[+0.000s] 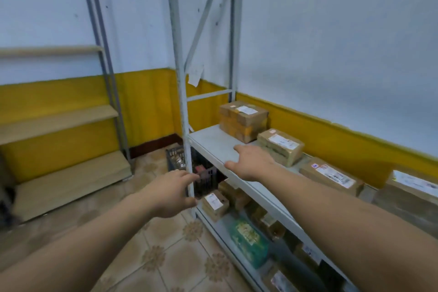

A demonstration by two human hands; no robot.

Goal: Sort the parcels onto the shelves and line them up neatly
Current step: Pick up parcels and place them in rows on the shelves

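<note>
While my left hand [173,193] is hovering loosely curled, empty, by the rack upright [183,125] at eight o'clock, I am spreading my empty right hand [251,162] over the shelf [213,142], likely to straighten the labelled parcel [280,147] at two o'clock.

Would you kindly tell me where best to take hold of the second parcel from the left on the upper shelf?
Probably the long edges, reaching over the top from the open front of the shelf: the parcel lies flat and low, the wall stands behind it, and its front face is clear. The right hand rests beside it.
</note>
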